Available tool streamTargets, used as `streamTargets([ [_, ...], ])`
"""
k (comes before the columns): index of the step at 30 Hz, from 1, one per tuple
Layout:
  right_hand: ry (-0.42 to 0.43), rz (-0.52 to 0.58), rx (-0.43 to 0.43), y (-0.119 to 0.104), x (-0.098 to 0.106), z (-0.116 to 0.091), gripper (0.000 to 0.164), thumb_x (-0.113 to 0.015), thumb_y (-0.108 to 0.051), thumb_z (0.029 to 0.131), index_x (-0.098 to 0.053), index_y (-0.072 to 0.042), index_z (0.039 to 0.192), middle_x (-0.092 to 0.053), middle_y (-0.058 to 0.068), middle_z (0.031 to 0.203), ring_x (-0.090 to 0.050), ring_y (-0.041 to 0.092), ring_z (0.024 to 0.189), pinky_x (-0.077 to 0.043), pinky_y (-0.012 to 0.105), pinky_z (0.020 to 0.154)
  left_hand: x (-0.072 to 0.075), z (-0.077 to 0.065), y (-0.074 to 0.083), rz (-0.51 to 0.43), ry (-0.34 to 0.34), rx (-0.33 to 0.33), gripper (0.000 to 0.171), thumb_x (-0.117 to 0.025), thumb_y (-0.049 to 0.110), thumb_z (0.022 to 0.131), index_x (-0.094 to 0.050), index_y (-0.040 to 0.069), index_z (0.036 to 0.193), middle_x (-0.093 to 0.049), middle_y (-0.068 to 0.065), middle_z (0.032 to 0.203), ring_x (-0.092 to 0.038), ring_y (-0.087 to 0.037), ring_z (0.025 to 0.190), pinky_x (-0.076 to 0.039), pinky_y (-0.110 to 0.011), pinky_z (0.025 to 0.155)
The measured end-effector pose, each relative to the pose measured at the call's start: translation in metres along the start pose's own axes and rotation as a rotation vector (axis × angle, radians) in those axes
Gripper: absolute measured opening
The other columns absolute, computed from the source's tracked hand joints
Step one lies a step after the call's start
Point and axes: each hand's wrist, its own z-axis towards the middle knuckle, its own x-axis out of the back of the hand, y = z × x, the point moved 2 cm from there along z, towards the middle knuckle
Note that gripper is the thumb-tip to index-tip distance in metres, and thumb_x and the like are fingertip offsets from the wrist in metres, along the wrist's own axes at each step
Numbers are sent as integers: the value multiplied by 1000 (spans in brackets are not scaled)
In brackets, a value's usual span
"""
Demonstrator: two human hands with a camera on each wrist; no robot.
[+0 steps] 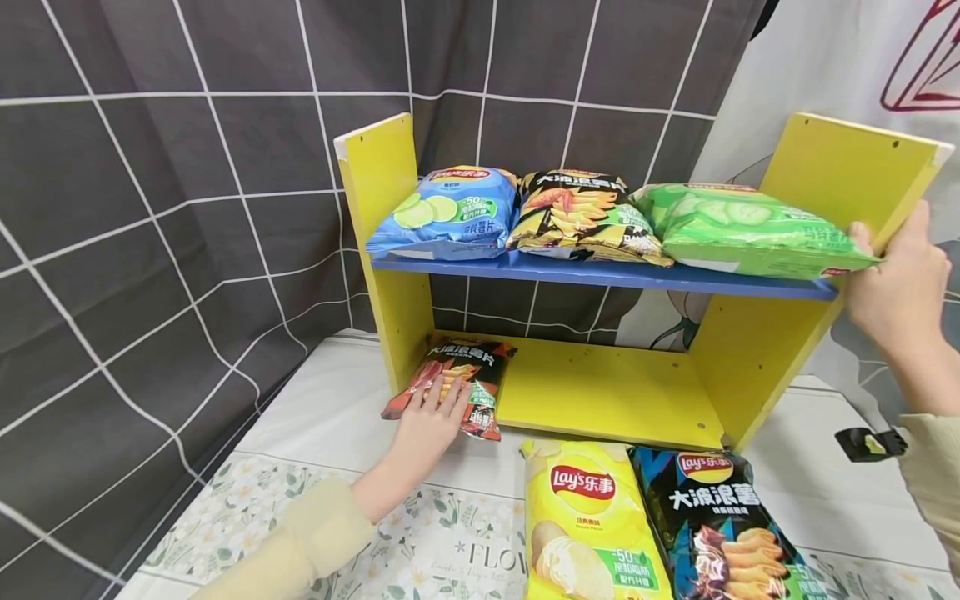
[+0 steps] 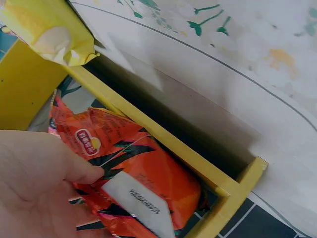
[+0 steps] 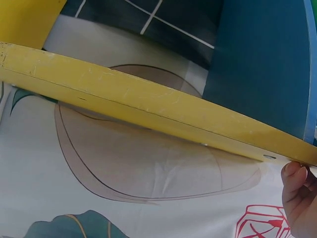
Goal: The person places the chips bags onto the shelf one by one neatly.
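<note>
My left hand (image 1: 429,425) holds a red-and-black bag of chips (image 1: 486,362) at the left end of the lower yellow shelf board, its fingers over the printed front. In the left wrist view the thumb (image 2: 81,166) lies against the bag's orange side with a white label, and the other fingers go partly out of sight behind it. The bag overhangs the board's front edge. At the far right, my right hand (image 1: 903,279) grips the shelf rack's yellow side panel (image 1: 840,171), thumb on the inner side; the right wrist view shows its fingertips at the panel's edge.
Blue (image 1: 457,212), black-and-gold (image 1: 581,217) and green (image 1: 742,225) chip bags lie on the blue upper shelf (image 1: 600,273). A yellow bag (image 1: 592,517) and a dark blue bag (image 1: 727,517) lie on the floral tablecloth before the rack. A dark checked curtain (image 1: 187,208) hangs behind.
</note>
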Motion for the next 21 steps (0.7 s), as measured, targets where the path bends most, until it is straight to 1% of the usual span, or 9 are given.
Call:
streamTargets([
  [2, 1, 2, 6, 0, 0, 0, 37, -33, -25, 86, -32, 4, 110, -43, 23, 75, -40, 43, 67, -19, 31, 49, -2, 1, 2, 17, -8, -1, 40, -59, 13, 82, -57, 13, 122, -61, -2, 121, -60, -23, 109, -53, -37, 82],
  [8, 4, 5, 2, 2, -1, 0, 34, -33, -25, 87, -33, 2, 106, -43, 22, 75, -39, 42, 66, -19, 32, 49, -8, 5, 6, 51, -36, -1, 43, -58, 16, 83, -53, 11, 126, -59, -3, 124, -58, -24, 111, -53, -37, 82],
  [9, 7, 7, -2, 2, -1, 0, 30, -34, -26, 86, -35, -1, 103, -43, 21, 74, -40, 43, 66, -19, 32, 49, -9, 5, 6, 53, -43, -4, 44, -57, 16, 84, -52, 11, 127, -59, -3, 125, -58, -24, 112, -53, -37, 83],
  [11, 10, 20, 0, 1, -1, 0, 33, -34, -25, 86, -35, 1, 106, -43, 22, 74, -40, 46, 68, -20, 36, 49, -11, 5, 7, 53, -64, -10, 45, -56, 16, 85, -50, 11, 129, -57, -5, 127, -56, -25, 114, -52, -38, 84],
  [13, 8, 28, -5, 1, -1, -1, 26, -34, -26, 86, -38, -6, 102, -44, 23, 74, -41, 47, 69, -20, 37, 50, -13, 5, 7, 56, -95, -17, 46, -54, 19, 86, -47, 11, 131, -55, -6, 130, -55, -26, 115, -52, -38, 86],
  [15, 6, 32, -10, 1, -1, -1, 22, -35, -26, 86, -38, -9, 100, -44, 24, 75, -41, 48, 70, -20, 38, 50, -14, 4, 8, 62, -132, -21, 49, -54, 22, 87, -44, 11, 134, -52, -7, 132, -53, -27, 118, -51, -38, 88],
  [16, -1, 28, -12, 1, -1, -1, 25, -34, -26, 87, -37, -6, 101, -45, 26, 76, -41, 48, 70, -20, 38, 50, -15, 5, 8, 64, -149, -22, 50, -54, 23, 87, -42, 11, 135, -50, -8, 134, -52, -27, 119, -50, -38, 88],
  [18, -11, 14, -20, 1, -1, -1, 25, -34, -27, 87, -36, -6, 101, -44, 25, 77, -41, 47, 70, -21, 36, 49, -17, 5, 9, 64, -175, -21, 52, -53, 25, 88, -40, 11, 136, -48, -9, 136, -50, -28, 121, -50, -38, 90],
  [21, -24, -2, -28, 1, -1, -1, 33, -33, -27, 88, -34, 1, 104, -44, 24, 77, -41, 46, 70, -22, 36, 49, -19, 7, 9, 56, -206, -19, 53, -52, 27, 89, -38, 10, 137, -46, -10, 137, -48, -29, 122, -48, -39, 92],
])
